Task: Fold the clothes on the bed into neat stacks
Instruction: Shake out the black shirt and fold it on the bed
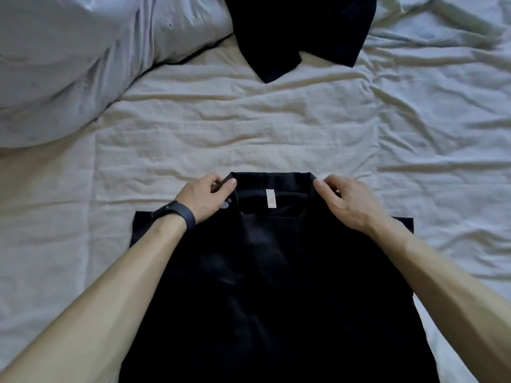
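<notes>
A person's left hand (203, 199) and right hand (347, 201) each pinch a far corner of a black garment (276, 272) spread flat on the bed (249, 134), fingers (231, 183) closed tight on the cloth. Holding both corners level probably keeps the top edge straight for a square fold. A white label (269, 198) shows between the hands. A dark wristband (177, 214) circles the left wrist. A second black garment (298, 37) lies well apart at the far edge and a rumpled pale duvet (69, 64) is bunched far left; neither blocks the fold.
</notes>
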`<action>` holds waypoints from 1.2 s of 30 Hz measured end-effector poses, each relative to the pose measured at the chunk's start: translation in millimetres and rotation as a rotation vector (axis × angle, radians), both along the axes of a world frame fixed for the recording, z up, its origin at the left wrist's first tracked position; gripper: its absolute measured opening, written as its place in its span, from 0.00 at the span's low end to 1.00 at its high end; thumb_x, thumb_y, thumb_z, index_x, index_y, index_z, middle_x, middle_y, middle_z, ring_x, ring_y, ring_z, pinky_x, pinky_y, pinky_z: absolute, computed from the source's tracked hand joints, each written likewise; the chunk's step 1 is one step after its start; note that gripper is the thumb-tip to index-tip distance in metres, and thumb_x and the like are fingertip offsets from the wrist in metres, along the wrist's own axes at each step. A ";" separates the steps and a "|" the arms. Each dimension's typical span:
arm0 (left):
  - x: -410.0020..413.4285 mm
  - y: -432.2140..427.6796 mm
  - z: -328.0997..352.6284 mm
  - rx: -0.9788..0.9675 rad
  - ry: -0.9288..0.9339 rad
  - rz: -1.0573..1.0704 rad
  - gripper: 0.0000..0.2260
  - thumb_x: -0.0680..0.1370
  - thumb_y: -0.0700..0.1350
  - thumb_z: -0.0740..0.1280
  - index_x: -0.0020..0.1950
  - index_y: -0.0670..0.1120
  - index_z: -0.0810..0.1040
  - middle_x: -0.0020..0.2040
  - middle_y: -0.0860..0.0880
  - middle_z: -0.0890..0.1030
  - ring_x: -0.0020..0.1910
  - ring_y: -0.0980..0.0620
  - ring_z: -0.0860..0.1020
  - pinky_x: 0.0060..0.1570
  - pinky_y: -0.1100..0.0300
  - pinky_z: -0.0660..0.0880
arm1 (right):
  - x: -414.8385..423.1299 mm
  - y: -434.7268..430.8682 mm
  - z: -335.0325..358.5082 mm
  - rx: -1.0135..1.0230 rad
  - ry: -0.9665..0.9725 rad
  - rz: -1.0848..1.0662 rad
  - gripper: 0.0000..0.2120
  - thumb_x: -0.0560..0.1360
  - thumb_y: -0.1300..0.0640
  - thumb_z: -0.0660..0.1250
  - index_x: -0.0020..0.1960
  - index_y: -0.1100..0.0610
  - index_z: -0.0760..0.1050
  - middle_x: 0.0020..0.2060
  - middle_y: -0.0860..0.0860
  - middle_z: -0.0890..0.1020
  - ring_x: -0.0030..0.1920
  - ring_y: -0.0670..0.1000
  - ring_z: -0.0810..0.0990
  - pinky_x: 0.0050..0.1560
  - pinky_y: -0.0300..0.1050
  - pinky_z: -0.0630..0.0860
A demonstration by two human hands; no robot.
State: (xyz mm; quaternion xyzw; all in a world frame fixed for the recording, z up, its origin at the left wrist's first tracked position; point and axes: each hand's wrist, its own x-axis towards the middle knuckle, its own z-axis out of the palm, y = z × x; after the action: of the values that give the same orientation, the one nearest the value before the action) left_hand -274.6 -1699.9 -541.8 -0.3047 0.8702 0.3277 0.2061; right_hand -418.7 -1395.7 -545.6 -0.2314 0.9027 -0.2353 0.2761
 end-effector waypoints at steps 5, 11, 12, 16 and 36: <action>12.9 -7.6 -4.1 -0.134 -0.070 -0.151 0.14 0.80 0.63 0.60 0.40 0.57 0.74 0.33 0.58 0.75 0.42 0.48 0.78 0.32 0.59 0.64 | 4.8 12.7 -4.6 0.046 0.058 -0.029 0.17 0.82 0.43 0.60 0.44 0.54 0.79 0.36 0.48 0.81 0.42 0.55 0.80 0.38 0.45 0.66; 52.3 -13.5 11.4 -0.451 0.223 0.053 0.19 0.78 0.62 0.61 0.60 0.50 0.78 0.58 0.45 0.80 0.58 0.40 0.76 0.57 0.46 0.72 | 33.4 55.5 8.1 0.063 0.279 -0.435 0.22 0.78 0.37 0.59 0.59 0.53 0.78 0.56 0.52 0.81 0.59 0.56 0.75 0.61 0.52 0.68; 67.6 -12.4 14.2 -0.506 0.262 0.201 0.20 0.78 0.59 0.64 0.63 0.48 0.77 0.61 0.42 0.78 0.61 0.38 0.74 0.59 0.44 0.71 | 40.9 67.0 11.6 0.082 0.308 -0.550 0.25 0.77 0.38 0.60 0.62 0.56 0.77 0.59 0.57 0.80 0.63 0.60 0.73 0.64 0.53 0.66; 118.0 -10.0 16.8 -0.424 0.016 0.671 0.28 0.77 0.57 0.69 0.72 0.43 0.70 0.70 0.37 0.70 0.68 0.35 0.68 0.65 0.40 0.66 | 61.6 104.4 21.2 0.189 0.068 -0.901 0.26 0.79 0.43 0.66 0.70 0.58 0.71 0.64 0.59 0.77 0.68 0.61 0.71 0.70 0.57 0.63; 92.5 -78.4 5.8 -0.263 0.323 0.981 0.13 0.81 0.52 0.65 0.61 0.46 0.77 0.56 0.43 0.83 0.56 0.43 0.80 0.54 0.60 0.71 | -12.0 57.8 2.8 -0.064 0.142 -0.954 0.14 0.83 0.53 0.59 0.62 0.61 0.73 0.56 0.60 0.82 0.58 0.61 0.78 0.57 0.46 0.66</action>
State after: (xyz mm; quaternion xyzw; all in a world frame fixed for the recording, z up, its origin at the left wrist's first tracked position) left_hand -182.1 -1778.4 -535.9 -0.6447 0.6801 0.3163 -0.1478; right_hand -430.7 -1338.0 -542.8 0.1846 0.9169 -0.3472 0.0678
